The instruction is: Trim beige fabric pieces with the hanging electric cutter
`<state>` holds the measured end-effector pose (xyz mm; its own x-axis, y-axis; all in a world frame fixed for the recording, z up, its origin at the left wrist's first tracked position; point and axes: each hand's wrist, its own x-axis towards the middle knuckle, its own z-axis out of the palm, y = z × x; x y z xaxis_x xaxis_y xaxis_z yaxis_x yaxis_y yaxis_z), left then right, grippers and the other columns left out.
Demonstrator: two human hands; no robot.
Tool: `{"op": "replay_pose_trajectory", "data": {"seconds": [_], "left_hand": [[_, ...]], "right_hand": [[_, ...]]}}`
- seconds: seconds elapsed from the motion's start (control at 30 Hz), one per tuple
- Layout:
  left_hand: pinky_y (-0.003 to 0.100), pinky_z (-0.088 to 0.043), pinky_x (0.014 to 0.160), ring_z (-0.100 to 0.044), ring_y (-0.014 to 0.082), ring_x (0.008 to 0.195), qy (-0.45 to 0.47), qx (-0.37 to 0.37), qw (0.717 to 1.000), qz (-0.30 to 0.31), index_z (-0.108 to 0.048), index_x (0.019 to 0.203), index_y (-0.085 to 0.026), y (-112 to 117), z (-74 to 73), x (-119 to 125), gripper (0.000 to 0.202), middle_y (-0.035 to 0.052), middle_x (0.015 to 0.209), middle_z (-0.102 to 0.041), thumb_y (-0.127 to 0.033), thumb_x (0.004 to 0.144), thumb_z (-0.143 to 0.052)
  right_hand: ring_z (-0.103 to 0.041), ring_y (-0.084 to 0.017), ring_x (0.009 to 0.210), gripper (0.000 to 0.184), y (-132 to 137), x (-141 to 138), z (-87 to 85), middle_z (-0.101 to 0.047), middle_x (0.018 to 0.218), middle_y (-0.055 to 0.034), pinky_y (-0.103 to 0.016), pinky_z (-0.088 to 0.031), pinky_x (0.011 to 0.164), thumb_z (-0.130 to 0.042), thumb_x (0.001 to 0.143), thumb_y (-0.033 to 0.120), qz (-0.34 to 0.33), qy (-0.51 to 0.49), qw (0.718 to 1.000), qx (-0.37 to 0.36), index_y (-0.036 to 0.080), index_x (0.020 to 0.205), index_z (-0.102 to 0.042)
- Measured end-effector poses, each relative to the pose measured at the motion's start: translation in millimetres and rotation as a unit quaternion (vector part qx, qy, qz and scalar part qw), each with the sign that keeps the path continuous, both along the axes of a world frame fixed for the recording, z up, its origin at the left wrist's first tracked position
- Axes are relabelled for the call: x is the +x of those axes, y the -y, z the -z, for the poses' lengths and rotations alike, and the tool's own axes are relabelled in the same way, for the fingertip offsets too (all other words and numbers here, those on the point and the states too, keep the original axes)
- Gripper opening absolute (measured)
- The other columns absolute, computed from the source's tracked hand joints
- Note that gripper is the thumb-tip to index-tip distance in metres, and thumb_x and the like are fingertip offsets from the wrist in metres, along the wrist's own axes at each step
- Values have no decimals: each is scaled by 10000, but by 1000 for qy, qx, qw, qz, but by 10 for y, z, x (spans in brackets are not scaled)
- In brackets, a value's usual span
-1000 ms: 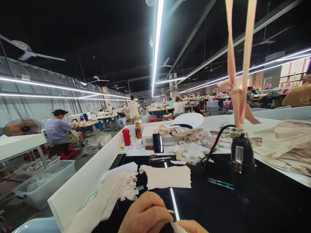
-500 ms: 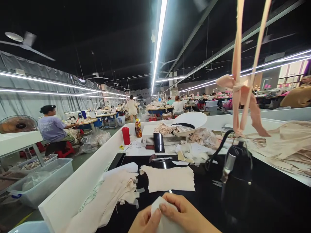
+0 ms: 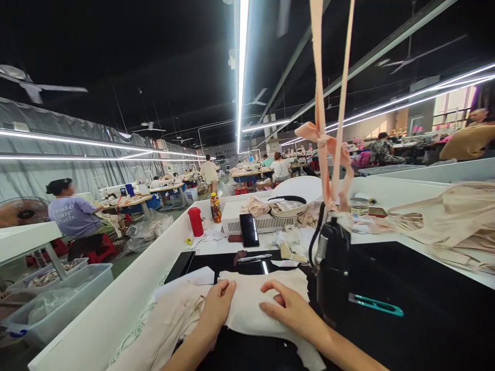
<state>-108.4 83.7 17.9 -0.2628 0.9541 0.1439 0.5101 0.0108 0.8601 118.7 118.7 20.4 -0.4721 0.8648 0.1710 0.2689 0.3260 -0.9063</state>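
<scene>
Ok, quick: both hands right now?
Left hand: nearly closed at left edge of pale cloth; grip can't be told.
Right hand: open over the cloth.

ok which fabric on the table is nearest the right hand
The cream fabric spread in the middle, directly under the right hand; the draped fabric pile lies left, and the beige fabric heap far right.

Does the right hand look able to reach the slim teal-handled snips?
Probably, going around: the black hanging tool stands between the right hand and the snips, but the near side looks open.
</scene>
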Motion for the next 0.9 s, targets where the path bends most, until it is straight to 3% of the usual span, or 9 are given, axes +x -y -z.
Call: {"op": "replay_pose_trajectory", "data": {"seconds": [0.13, 0.27, 0.4, 0.53, 0.7, 0.8, 0.9], "left_hand": [[319, -533, 765, -643, 158, 768, -53, -18, 998, 6, -629, 847, -178, -228, -11, -78, 387, -19, 810, -639, -515, 1037, -639], [351, -581, 805, -678, 168, 834, -102, -48, 994, -11, -676, 975, -156, -379, 69, -107, 313, 4, 927, -681, -459, 1049, -664], [346, -595, 792, -687, 164, 836, -131, -69, 989, -12, -682, 1032, -153, -436, 139, -116, 292, 13, 964, -692, -443, 1054, -665], [318, -575, 744, -657, 145, 762, -158, -76, 984, -9, -670, 971, -155, -402, 96, -106, 294, -11, 886, -666, -438, 1048, -671], [292, -499, 736, -630, 150, 734, -194, -44, 980, 6, -673, 960, -177, -116, -118, -47, 139, -11, 837, -664, -276, 1037, -614], [294, -468, 798, -669, 182, 866, -220, -8, 975, 5, -698, 1108, -218, 205, -288, -66, 189, 34, 1036, -726, -233, 1011, -537], [315, -445, 834, -664, 212, 923, -252, 11, 968, -9, -699, 1061, -244, 575, -457, -241, 221, 40, 1054, -725, -282, 992, -493]], "right_hand": [[-518, -199, 673, 292, -336, 283, -9, -461, 645, 71, -296, -374, 688, -705, 774, 417, 70, 29, 995, 61, 234, 1000, -692], [-606, -228, 748, 277, -609, 493, -22, -616, 762, 21, -325, -433, 728, -690, 808, 391, 98, 62, 988, 102, 222, 1024, -728], [-674, -244, 801, 241, -715, 546, 28, -711, 877, -23, -352, -502, 779, -647, 820, 280, 103, 101, 979, 144, 212, 1039, -720], [-680, -327, 1109, 301, -687, 542, 123, -756, 1119, -101, -451, -503, 1003, -624, 809, 180, 102, 131, 963, 210, 205, 1088, -732], [-604, -399, 1271, 263, -546, 497, 201, -714, 1266, -136, -594, -439, 1107, -606, 898, 233, 104, 138, 944, 281, 228, 1121, -746], [-627, -377, 1247, 210, -425, 439, 210, -724, 1251, -112, -587, -456, 1099, -595, 939, 265, 84, 131, 940, 304, 260, 1084, -747], [-659, -346, 1204, 191, -293, 364, 203, -738, 1224, -93, -544, -505, 1055, -590, 952, 257, 63, 123, 940, 313, 271, 1068, -741]]}}
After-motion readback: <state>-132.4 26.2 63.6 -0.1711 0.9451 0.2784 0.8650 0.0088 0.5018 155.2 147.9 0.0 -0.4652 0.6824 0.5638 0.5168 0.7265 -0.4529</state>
